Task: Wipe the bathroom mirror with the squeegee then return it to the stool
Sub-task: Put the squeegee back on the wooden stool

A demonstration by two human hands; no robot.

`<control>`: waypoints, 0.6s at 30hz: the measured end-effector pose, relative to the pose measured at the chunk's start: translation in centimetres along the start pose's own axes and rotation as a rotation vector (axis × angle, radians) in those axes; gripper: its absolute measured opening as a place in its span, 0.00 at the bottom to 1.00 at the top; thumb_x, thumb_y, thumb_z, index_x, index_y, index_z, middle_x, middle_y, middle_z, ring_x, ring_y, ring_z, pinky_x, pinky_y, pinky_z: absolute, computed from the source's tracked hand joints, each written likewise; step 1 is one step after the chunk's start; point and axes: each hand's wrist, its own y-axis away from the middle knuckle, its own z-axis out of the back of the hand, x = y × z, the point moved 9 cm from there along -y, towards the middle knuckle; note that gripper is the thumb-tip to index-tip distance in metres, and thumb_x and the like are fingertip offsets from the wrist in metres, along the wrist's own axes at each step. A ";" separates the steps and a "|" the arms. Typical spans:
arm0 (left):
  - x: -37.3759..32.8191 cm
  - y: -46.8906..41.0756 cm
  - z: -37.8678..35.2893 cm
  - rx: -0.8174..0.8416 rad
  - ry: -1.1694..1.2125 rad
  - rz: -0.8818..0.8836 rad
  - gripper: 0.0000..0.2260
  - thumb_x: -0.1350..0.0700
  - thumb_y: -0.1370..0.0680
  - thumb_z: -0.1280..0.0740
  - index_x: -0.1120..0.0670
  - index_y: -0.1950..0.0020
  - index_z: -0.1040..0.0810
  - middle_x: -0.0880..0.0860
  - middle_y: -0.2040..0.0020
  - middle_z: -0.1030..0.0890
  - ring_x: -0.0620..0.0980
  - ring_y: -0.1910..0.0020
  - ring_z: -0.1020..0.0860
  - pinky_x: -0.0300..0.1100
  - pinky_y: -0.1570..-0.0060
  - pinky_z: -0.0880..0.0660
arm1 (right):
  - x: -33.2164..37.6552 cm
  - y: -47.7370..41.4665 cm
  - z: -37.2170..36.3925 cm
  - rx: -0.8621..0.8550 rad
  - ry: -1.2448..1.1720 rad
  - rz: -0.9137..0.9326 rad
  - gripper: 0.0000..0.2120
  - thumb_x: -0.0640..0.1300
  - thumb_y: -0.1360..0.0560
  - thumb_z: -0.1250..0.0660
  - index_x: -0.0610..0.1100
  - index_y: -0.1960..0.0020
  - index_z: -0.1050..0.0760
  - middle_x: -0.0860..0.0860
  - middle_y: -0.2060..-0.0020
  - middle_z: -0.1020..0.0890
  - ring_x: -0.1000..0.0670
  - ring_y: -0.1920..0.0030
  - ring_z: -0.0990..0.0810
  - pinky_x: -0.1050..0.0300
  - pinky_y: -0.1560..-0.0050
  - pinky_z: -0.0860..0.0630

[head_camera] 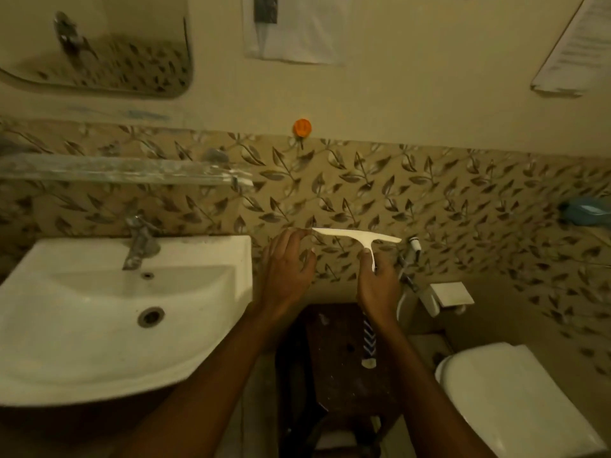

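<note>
- Two bare forearms reach up from the lower edge of the view, over a dark wooden stool [334, 365] standing between the basin and the toilet.
- Right hand [378, 287]: fingers and thumb are clamped round the handle of the squeegee [358, 237], the handle pointing down into the fist.
- Squeegee: white and T-shaped, with the blade roughly level. It is held in the air above the stool's far edge, in front of the leaf-patterned wall tiles, and is not resting on anything.
- Left hand [287, 264]: fingers are loosely bent and slightly apart. The index tip meets the blade's left end, and the thumb is clear of the blade.
- Striped object [369, 347]: lies on the stool near its right edge, too dim to identify.
- Mirror [99, 44]: on the wall at upper left, well apart from the squeegee.
- Glass shelf [115, 171]: below the mirror.
- White basin [82, 342] with a metal tap [140, 241]: left of the stool.
- Orange hook [302, 127]: on the wall above the tile band.
- White toilet lid [515, 398]: closed, at lower right.
- Blue soap holder [583, 209]: at the right edge of the wall.
- Papers [297, 28]: fixed to the upper wall.
</note>
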 end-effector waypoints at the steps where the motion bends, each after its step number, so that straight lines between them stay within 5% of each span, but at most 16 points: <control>1: 0.1 0.6 -1.3 0.028 0.000 0.018 0.17 0.51 0.22 0.38 0.55 0.35 0.26 0.53 0.39 0.23 0.52 0.39 0.25 0.49 0.38 0.28 | -1.1 -0.3 0.4 0.007 -0.003 -0.014 0.19 0.54 0.19 0.44 0.44 0.36 0.24 0.50 0.47 0.19 0.46 0.41 0.23 0.56 0.47 0.28; 4: 1.4 2.3 -5.8 0.116 -0.011 0.082 0.18 0.50 0.21 0.39 0.57 0.34 0.27 0.55 0.37 0.23 0.54 0.37 0.26 0.51 0.36 0.29 | -5.2 -1.1 0.7 0.050 0.008 -0.083 0.20 0.50 0.17 0.45 0.37 0.40 0.23 0.44 0.54 0.19 0.45 0.50 0.21 0.55 0.57 0.28; 6: 2.9 3.6 -9.3 0.175 -0.023 0.142 0.20 0.49 0.20 0.39 0.57 0.31 0.29 0.56 0.34 0.25 0.55 0.34 0.28 0.49 0.34 0.32 | -9.0 -1.9 0.1 0.060 0.043 -0.139 0.21 0.53 0.18 0.45 0.39 0.40 0.24 0.44 0.52 0.19 0.53 0.57 0.22 0.56 0.55 0.30; 11: 8.3 6.2 -20.4 0.334 -0.075 0.242 0.21 0.46 0.19 0.41 0.54 0.29 0.31 0.54 0.33 0.26 0.53 0.35 0.27 0.47 0.36 0.31 | -21.1 -5.5 -4.5 0.155 0.181 -0.244 0.23 0.58 0.19 0.46 0.44 0.34 0.27 0.43 0.38 0.22 0.41 0.37 0.25 0.47 0.37 0.28; 15: 12.6 8.2 -28.7 0.365 -0.059 0.279 0.18 0.49 0.21 0.39 0.56 0.34 0.26 0.55 0.39 0.22 0.56 0.41 0.23 0.49 0.40 0.29 | -30.2 -7.8 -9.4 0.292 0.290 -0.292 0.21 0.57 0.19 0.47 0.42 0.43 0.25 0.41 0.46 0.19 0.39 0.44 0.22 0.46 0.43 0.25; 18: 15.7 9.2 -33.7 0.400 -0.041 0.345 0.17 0.52 0.21 0.37 0.57 0.35 0.25 0.56 0.39 0.22 0.55 0.40 0.23 0.48 0.40 0.28 | -36.6 -8.6 -12.7 0.387 0.370 -0.363 0.22 0.56 0.18 0.49 0.40 0.39 0.28 0.39 0.44 0.20 0.38 0.43 0.22 0.46 0.42 0.27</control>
